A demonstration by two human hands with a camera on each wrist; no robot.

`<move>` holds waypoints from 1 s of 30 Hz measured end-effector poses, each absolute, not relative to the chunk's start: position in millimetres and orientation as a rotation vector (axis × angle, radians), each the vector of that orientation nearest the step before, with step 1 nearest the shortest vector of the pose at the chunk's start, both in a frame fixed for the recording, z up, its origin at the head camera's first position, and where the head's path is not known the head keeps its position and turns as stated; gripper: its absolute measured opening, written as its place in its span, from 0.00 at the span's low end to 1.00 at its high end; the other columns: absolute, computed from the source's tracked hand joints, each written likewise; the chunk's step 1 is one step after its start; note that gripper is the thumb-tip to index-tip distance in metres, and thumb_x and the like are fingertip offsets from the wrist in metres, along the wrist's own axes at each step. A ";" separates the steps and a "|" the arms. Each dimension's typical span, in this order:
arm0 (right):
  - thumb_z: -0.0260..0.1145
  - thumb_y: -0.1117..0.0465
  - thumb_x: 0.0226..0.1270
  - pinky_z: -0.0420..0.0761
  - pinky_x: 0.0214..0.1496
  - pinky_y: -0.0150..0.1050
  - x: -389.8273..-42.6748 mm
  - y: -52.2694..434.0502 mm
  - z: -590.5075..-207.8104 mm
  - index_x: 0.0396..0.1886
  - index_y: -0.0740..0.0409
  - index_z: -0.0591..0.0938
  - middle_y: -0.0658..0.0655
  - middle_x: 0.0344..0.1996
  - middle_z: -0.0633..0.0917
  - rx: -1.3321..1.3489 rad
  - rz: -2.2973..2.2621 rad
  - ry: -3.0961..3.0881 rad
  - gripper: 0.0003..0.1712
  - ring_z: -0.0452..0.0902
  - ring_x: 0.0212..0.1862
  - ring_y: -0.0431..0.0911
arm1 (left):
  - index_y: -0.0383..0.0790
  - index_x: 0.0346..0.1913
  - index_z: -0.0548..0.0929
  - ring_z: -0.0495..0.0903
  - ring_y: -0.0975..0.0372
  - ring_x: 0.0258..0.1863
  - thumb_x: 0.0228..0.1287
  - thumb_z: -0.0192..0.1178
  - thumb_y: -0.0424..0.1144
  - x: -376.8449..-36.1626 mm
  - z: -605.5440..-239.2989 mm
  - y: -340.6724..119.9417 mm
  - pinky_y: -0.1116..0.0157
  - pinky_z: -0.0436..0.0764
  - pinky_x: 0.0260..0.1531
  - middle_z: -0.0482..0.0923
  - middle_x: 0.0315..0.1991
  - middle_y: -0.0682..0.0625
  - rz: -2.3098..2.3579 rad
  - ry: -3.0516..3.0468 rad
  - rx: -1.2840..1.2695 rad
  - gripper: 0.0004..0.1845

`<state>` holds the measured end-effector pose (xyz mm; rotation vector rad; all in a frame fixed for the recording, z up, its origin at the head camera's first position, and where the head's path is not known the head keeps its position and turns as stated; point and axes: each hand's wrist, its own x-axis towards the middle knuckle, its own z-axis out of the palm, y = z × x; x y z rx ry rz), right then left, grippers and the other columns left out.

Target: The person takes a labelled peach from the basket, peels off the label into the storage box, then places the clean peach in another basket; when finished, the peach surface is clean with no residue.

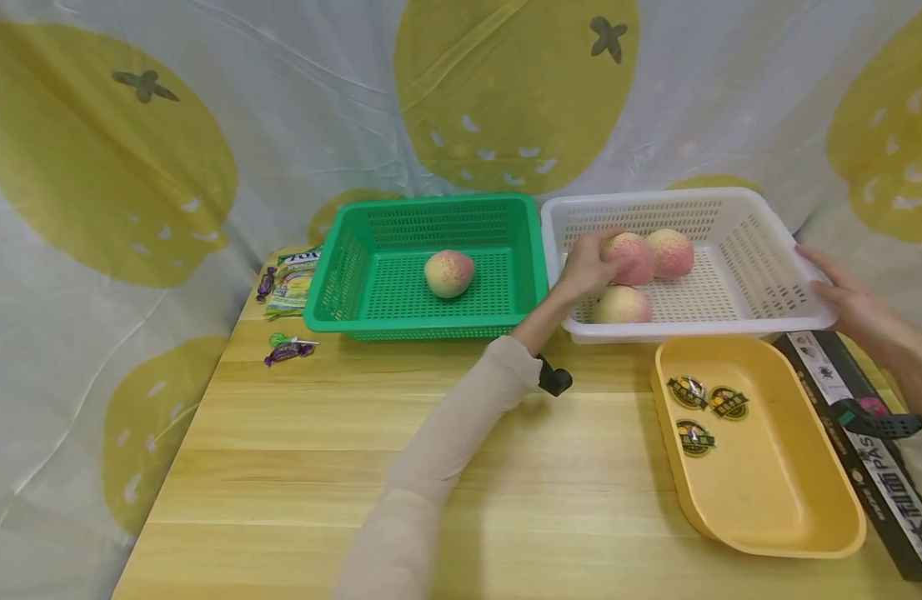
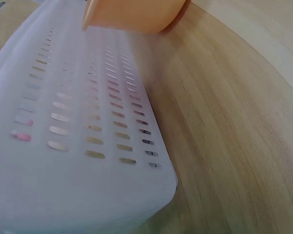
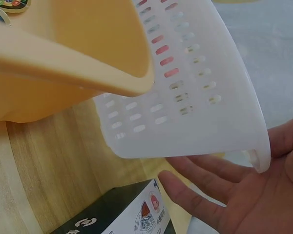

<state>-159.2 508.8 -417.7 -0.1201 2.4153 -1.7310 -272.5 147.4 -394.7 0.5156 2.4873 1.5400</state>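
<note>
A pale wooden counter with light yellow grain fills the near part of the scene and runs to the far edge. Behind it and down the left side hangs a thin white cloth, creased and slightly see-through, printed with large yellow lemon shapes and small dark star marks. The light is soft and even, with faint shadows on the wood.

Your left arm, in a pale long sleeve, stretches forward across the middle, wrist raised, the left hand curled with fingers cupped and closed in a grip. Your right hand sits out at the far right, palm turned inward, fingers straight and spread, relaxed.
</note>
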 end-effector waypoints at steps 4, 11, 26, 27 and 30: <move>0.33 0.61 0.88 0.75 0.40 0.19 -157.6 509.7 -417.7 0.86 0.35 0.41 0.23 0.51 0.74 -0.151 -1.763 2.394 0.35 0.77 0.48 0.21 | 0.40 0.72 0.77 0.80 0.63 0.60 0.72 0.65 0.37 -275.1 -395.5 151.3 0.72 0.75 0.64 0.79 0.69 0.50 1.418 2.589 0.412 0.26; 0.33 0.63 0.87 0.76 0.40 0.21 -158.1 507.6 -416.2 0.86 0.39 0.40 0.23 0.52 0.77 -0.176 -1.766 2.392 0.35 0.78 0.48 0.22 | 0.48 0.70 0.79 0.74 0.67 0.34 0.71 0.65 0.36 -278.2 -398.8 158.0 0.74 0.72 0.36 0.84 0.63 0.53 1.235 2.637 0.282 0.26; 0.34 0.53 0.88 0.73 0.40 0.18 -155.7 503.5 -407.2 0.85 0.36 0.36 0.21 0.55 0.70 -0.035 -1.338 2.625 0.34 0.71 0.46 0.15 | 0.51 0.82 0.60 0.61 0.53 0.78 0.77 0.60 0.48 -235.5 -338.0 67.0 0.56 0.66 0.76 0.63 0.78 0.43 1.176 2.559 0.868 0.36; 0.35 0.52 0.88 0.73 0.40 0.19 -155.9 504.1 -405.5 0.85 0.35 0.35 0.25 0.58 0.71 -0.019 -1.271 2.645 0.34 0.70 0.45 0.14 | 0.52 0.82 0.60 0.62 0.53 0.77 0.76 0.62 0.50 -230.0 -330.3 44.9 0.55 0.67 0.75 0.62 0.79 0.44 1.187 2.547 0.908 0.37; 0.36 0.51 0.88 0.76 0.42 0.24 -156.8 505.3 -396.5 0.84 0.38 0.32 0.54 0.77 0.69 0.008 -1.077 2.678 0.35 0.67 0.44 0.14 | 0.61 0.82 0.57 0.67 0.52 0.73 0.71 0.67 0.53 -219.8 -321.7 -27.4 0.49 0.72 0.70 0.56 0.81 0.47 1.256 2.574 0.957 0.43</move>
